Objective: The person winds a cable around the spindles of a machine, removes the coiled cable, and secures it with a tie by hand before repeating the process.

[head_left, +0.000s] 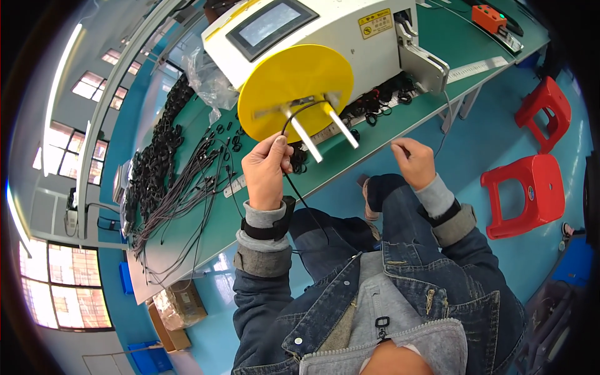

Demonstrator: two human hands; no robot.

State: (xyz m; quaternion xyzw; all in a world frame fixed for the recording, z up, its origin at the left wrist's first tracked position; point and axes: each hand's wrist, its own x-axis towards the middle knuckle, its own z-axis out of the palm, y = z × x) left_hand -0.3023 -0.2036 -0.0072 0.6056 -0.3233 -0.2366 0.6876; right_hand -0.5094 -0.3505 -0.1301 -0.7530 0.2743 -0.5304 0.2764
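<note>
My left hand pinches a black cable between thumb and fingers, just in front of a yellow disc. From that hand the cable runs up to two pale metal pegs that stick out of the disc, and its other length hangs down over my lap. The disc, slightly smeared near the pegs, sits on the front of a white winding machine with a screen. My right hand is closed in the air to the right of the pegs; a small dark spot shows at its fingers, too small to name.
Several loose cables and a heap of black coiled cables lie on the green table at left. More coils lie under the machine. Two red stools stand at right. A cardboard box is on the floor.
</note>
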